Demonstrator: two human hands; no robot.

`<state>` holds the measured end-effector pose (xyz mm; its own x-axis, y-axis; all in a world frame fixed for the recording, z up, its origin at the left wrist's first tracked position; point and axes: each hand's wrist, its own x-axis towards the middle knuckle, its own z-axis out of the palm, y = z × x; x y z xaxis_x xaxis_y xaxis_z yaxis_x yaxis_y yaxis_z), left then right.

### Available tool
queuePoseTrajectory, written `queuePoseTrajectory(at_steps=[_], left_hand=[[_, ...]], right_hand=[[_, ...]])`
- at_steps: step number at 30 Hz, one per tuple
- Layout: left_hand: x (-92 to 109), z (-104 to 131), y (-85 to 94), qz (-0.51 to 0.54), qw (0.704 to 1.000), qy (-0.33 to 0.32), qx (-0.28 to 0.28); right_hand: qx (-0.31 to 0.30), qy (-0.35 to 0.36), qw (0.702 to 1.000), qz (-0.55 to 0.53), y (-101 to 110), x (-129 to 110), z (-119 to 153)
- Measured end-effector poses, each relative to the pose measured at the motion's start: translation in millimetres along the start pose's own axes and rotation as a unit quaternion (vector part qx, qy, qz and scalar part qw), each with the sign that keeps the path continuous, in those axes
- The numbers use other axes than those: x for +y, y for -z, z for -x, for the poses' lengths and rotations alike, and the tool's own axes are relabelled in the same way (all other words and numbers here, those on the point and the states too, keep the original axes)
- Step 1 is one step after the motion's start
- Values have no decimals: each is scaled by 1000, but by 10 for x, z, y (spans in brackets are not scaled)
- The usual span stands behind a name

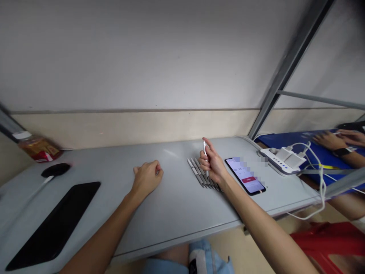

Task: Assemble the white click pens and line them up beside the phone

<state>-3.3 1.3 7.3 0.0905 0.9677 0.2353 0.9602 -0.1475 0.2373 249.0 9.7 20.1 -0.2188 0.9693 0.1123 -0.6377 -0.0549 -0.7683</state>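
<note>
My right hand (212,161) is closed around a white and silver pen (204,146), held upright with my index finger stretched along its top. Under and beside that hand, several grey and white pens (196,174) lie side by side in a slanted row on the grey table (168,213); my hand hides part of the row. My left hand (147,176) rests on the table to the left of the pens, its fingers curled in; whatever they might hold is hidden.
Right of the pens lies a lit phone (246,177), then a white power strip (281,161) with plugs and cables. On the left are a black mat (57,224), a round black pad (55,169) and a bottle (40,148). Another person's hands (332,140) are at the far right.
</note>
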Motion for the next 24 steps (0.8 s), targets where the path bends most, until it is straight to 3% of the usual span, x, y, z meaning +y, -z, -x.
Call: queuePoseTrajectory(at_steps=[24], left_hand=[[-8, 1, -30, -16, 1000, -11, -20]], right_hand=[[3, -21, 1000, 21, -70, 30, 18]])
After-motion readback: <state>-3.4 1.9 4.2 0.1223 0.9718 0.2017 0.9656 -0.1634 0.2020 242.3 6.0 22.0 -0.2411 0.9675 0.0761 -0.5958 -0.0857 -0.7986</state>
